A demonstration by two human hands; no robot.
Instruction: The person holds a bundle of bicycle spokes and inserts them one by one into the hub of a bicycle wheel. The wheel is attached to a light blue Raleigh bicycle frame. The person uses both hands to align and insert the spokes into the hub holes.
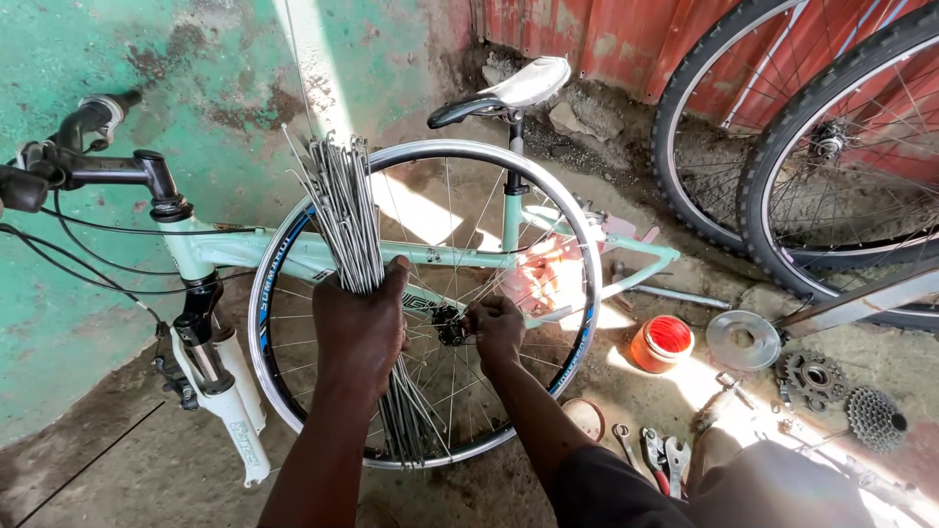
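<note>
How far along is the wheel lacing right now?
Done: many spokes already run from the hub to the rim of the bare wheel.

In hand: the left hand grips a bundle of loose spokes, and the right hand works at the hub.

Left: that thick bundle is unfitted, gaps show between the laced spokes, and the rim has no tyre.

Both bare forearms are seen entering from the bottom of the frame and are extended upward toward its centre. The left hand [360, 330], just left of centre, is clenched into a tight fist, its back turned to the camera. The right hand [495, 330], just right of centre at the same height, is curled with fingers pinched together, the wrist bent slightly inward.
</note>
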